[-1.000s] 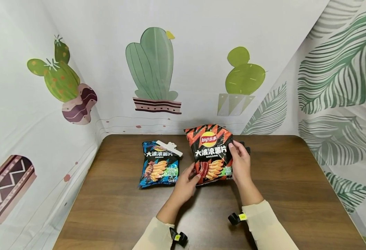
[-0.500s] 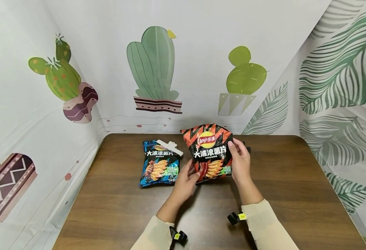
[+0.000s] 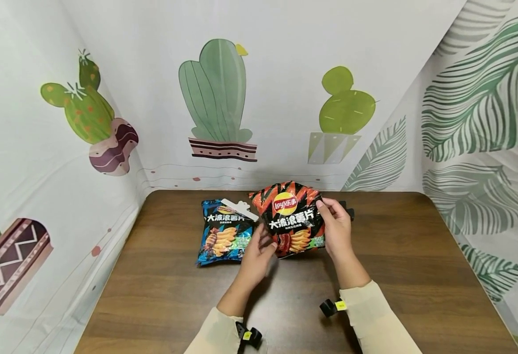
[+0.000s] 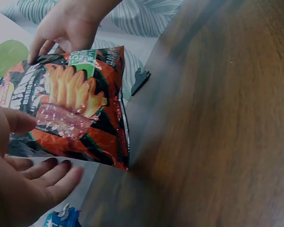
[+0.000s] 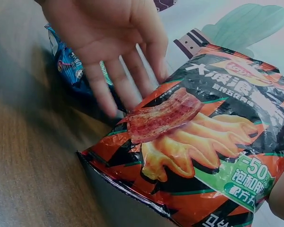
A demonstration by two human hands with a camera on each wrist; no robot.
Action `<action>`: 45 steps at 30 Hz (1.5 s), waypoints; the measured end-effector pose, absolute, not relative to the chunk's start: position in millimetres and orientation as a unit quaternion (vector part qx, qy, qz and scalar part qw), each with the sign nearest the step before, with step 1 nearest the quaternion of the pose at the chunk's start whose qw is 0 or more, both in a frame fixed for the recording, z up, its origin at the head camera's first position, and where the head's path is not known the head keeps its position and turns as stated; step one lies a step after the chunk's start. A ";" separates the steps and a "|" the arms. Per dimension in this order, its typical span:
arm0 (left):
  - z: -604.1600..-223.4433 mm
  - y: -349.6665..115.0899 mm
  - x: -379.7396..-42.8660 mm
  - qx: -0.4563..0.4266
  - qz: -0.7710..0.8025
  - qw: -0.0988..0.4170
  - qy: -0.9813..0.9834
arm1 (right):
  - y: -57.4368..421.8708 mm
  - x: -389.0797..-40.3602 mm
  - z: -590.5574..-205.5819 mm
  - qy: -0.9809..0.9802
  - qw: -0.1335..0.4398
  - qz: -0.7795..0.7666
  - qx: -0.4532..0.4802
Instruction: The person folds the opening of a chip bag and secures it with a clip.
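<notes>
A red and black potato chip bag (image 3: 291, 219) is held above the table, tilted, its top leaning left. My right hand (image 3: 338, 230) grips its right edge, thumb on the front. At its lower left is my left hand (image 3: 254, 258); in the right wrist view, this left hand (image 5: 111, 52) has its fingers stretched out beside the bag's edge. The left wrist view shows the left thumb over the bag's front and the fingers apart below it. A blue chip bag (image 3: 224, 240) lies just left, with a white bag clip (image 3: 240, 210) across its top.
A black clip (image 4: 141, 81) lies on the wooden table (image 3: 396, 275) behind the right hand, partly hidden in the head view. A cloth (image 3: 281, 98) printed with cacti and leaves hangs along the table's back and sides.
The red chip bag has shifted left and tilted further, its top corner nearing the white clip. My right hand moved slightly left with it. My left hand has loosened and moved left.
</notes>
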State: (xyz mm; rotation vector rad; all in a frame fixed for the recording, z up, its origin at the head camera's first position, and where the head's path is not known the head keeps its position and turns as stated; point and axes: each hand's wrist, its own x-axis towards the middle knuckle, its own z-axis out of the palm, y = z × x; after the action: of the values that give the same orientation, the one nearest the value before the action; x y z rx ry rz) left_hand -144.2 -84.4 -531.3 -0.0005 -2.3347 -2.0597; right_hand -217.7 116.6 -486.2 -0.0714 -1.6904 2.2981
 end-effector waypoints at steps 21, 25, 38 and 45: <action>-482.3 -114.6 -148.1 -0.006 -0.594 0.313 -0.741 | 113.7 -212.4 -474.9 -0.619 0.104 0.779 0.005; -467.3 -111.0 -149.7 -0.038 -0.563 0.333 -0.755 | 113.0 -210.8 -472.0 -0.622 0.096 0.777 0.018; -429.3 -105.3 -171.8 -0.123 -0.467 0.311 -0.818 | 114.1 -204.5 -467.1 -0.648 0.071 0.757 0.054; -421.4 -110.1 -183.0 -0.146 -0.435 0.245 -0.854 | 115.2 -203.0 -466.9 -0.659 0.069 0.745 0.077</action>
State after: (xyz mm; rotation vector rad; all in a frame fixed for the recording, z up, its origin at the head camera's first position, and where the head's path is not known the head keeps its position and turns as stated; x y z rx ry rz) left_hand -183.0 -110.1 -421.4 -0.3995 -2.3298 -1.1880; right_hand -203.0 115.2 -466.9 0.2308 -1.9835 2.2427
